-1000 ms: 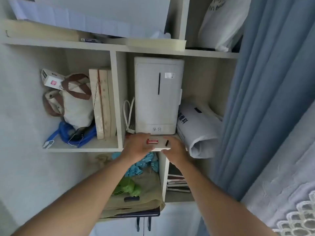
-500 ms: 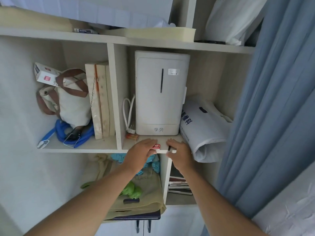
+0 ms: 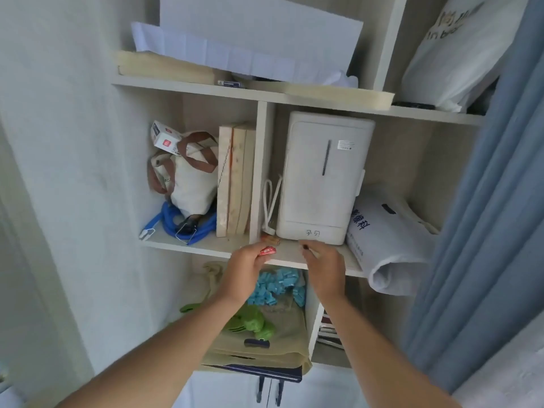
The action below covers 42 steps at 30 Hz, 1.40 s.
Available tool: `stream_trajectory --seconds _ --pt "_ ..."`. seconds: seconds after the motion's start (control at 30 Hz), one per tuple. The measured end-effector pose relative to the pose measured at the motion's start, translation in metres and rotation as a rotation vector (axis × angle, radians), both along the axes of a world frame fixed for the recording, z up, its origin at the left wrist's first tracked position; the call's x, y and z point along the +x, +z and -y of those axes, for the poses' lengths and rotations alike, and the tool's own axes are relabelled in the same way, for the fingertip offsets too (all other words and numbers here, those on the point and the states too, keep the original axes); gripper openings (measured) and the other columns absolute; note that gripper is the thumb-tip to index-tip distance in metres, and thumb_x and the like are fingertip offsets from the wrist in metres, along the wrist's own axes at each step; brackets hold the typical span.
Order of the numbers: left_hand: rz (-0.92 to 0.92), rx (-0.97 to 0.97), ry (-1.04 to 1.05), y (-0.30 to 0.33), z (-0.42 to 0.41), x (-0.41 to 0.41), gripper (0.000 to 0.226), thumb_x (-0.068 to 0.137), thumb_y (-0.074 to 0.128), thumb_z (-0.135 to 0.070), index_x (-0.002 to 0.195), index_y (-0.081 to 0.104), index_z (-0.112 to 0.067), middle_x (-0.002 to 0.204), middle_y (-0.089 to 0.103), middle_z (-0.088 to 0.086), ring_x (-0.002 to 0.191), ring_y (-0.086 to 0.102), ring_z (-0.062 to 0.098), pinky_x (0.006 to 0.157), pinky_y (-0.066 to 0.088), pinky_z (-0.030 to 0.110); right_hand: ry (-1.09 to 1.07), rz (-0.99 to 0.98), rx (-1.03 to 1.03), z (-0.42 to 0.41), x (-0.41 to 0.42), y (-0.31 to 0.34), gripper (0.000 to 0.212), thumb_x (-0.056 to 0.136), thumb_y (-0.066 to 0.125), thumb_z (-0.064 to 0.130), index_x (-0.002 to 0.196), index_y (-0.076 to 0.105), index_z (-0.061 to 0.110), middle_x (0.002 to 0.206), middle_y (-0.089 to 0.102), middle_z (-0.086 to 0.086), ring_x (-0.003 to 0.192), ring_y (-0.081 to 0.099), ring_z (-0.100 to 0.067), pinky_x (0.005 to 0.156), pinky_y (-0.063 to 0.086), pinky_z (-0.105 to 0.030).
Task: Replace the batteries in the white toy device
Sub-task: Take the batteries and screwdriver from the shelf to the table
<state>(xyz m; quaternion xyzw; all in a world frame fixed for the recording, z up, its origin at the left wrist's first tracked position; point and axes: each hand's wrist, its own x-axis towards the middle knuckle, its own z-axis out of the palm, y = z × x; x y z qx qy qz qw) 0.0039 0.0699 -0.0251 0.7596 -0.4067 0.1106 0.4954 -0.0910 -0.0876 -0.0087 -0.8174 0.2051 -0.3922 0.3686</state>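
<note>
1. Far left on the shelf [image 3: 188,245] a cloth bag [image 3: 191,184] with brown straps slumps, a small white box [image 3: 164,138] poking from it and a coiled blue hose [image 3: 173,222] at its foot.
2. Next come pale wooden boards [image 3: 235,181] standing on edge against the divider.
3. My left hand [image 3: 245,267] reaches up to the shelf lip, its fingers closed round a battery [image 3: 268,250] with a red label; its long axis runs roughly left to right, tilted slightly up toward the right.
4. Just behind, another small battery [image 3: 270,239] lies on the shelf beside a looped white cable [image 3: 269,201].
5. A tall white appliance [image 3: 322,178], smooth plastic with rounded corners and a dark vertical slot, stands upright and blocks the back of that compartment.
6. My right hand [image 3: 323,266] rests on the shelf edge before the appliance, pinching something small and dark; I cannot tell what it is.
7. Right of that leans a rolled white bag [image 3: 388,240] with blue print, and a blue curtain [image 3: 485,201] hangs along the edge.
8. Below the shelf lie blue blocks [image 3: 276,287] and a green toy [image 3: 250,320] on folded tan cloth [image 3: 282,334].
</note>
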Motion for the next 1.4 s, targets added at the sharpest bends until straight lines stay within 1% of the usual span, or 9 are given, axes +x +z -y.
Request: stream_trajectory --seconds 0.13,0.3,0.4,0.53,0.67,0.83,0.93,1.07,1.4 --pt "-0.208 -0.107 0.078 0.015 -0.088 0.011 0.025 0.099 0.056 -0.007 0.119 0.07 -0.013 0.1 0.071 0.002 0.093 0.069 0.014 0.074 0.063 0.031 0.185 -0.004 0.07 -0.087 0.034 0.031 0.022 0.095 0.065 0.014 0.114 0.077 0.013 0.106 0.075 0.001 0.098 0.067 -0.014 0.089 0.051 -0.026" --pt "-0.35 -0.223 0.28 0.02 -0.251 0.036 0.023 0.096 0.055 0.002 0.096 0.073 -0.012 0.08 0.066 0.01 0.068 0.064 0.016 0.058 0.06 0.027 0.438 -0.196 0.034 -0.236 0.09 0.031 0.02 0.088 0.07 0.02 0.084 0.073 0.0 0.068 0.069 -0.014 0.061 0.057 -0.024 0.058 0.035 -0.032" --pt "-0.437 -0.277 0.38 0.016 -0.365 0.04 0.024 0.094 0.057 0.004 0.085 0.069 -0.015 0.075 0.064 0.007 0.06 0.064 0.016 0.053 0.058 0.026 0.597 -0.263 0.155 -0.342 0.111 0.022 0.012 0.081 0.075 0.022 0.073 0.075 0.014 0.056 0.06 -0.002 0.054 0.048 -0.016 0.06 0.041 -0.029" --pt "-0.54 -0.351 0.551 0.007 -0.526 0.023 0.016 0.093 0.058 0.006 0.089 0.067 -0.007 0.077 0.064 0.011 0.05 0.065 0.007 0.051 0.058 0.023 0.839 -0.323 0.262 -0.498 0.128 0.009 0.039 0.08 0.075 0.008 0.048 0.055 0.017 0.049 0.047 0.005 0.042 0.041 -0.007 0.046 0.037 -0.017" --pt "-0.578 -0.418 0.708 -0.006 -0.671 -0.005 0.006 0.091 0.061 0.007 0.093 0.066 0.01 0.07 0.067 0.013 0.051 0.067 0.012 0.051 0.058 0.023 0.994 -0.378 0.425 -0.641 0.14 -0.006 0.014 0.081 0.077 -0.004 0.079 0.074 0.009 0.042 0.056 0.013 0.037 0.05 -0.001 0.04 0.041 -0.013" --pt "-0.594 -0.454 0.879 -0.023 -0.801 -0.022 0.015 0.092 0.059 0.006 0.088 0.069 -0.004 0.077 0.069 0.013 0.056 0.069 0.016 0.055 0.06 0.026 1.101 -0.404 0.545 -0.773 0.161 -0.031 0.016 0.077 0.081 -0.002 0.092 0.077 0.003 0.071 0.069 -0.009 0.059 0.057 -0.015 0.055 0.051 -0.021" --pt "-0.635 -0.473 0.935 -0.029 -0.858 -0.01 0.013 0.093 0.059 0.005 0.092 0.069 -0.004 0.086 0.069 0.019 0.057 0.069 0.016 0.058 0.061 0.026 1.156 -0.451 0.606 -0.831 0.186 -0.044 0.013 0.079 0.074 -0.011 0.092 0.074 -0.01 0.063 0.066 -0.006 0.048 0.052 -0.01 0.045 0.045 -0.017" --pt "-0.662 -0.513 0.976 -0.04 -0.922 0.03 0.01 0.096 0.059 0.002 0.098 0.068 -0.002 0.092 0.069 0.022 0.058 0.071 0.016 0.057 0.06 0.023 1.176 -0.493 0.613 -0.894 0.241 -0.061 0.011 0.083 0.072 -0.007 0.078 0.073 0.003 0.043 0.06 0.009 0.037 0.048 -0.006 0.039 0.041 -0.016" --pt "-0.695 -0.532 1.06 -0.078 -1.023 0.193 0.016 0.092 0.067 -0.003 0.105 0.071 0.004 0.106 0.071 0.03 0.084 0.071 0.031 0.065 0.062 0.024 1.257 -0.518 0.643 -1.013 0.416 -0.102 0.009 0.08 0.08 0.012 0.073 0.078 0.017 0.073 0.07 -0.008 0.068 0.059 -0.02 0.068 0.047 -0.039"
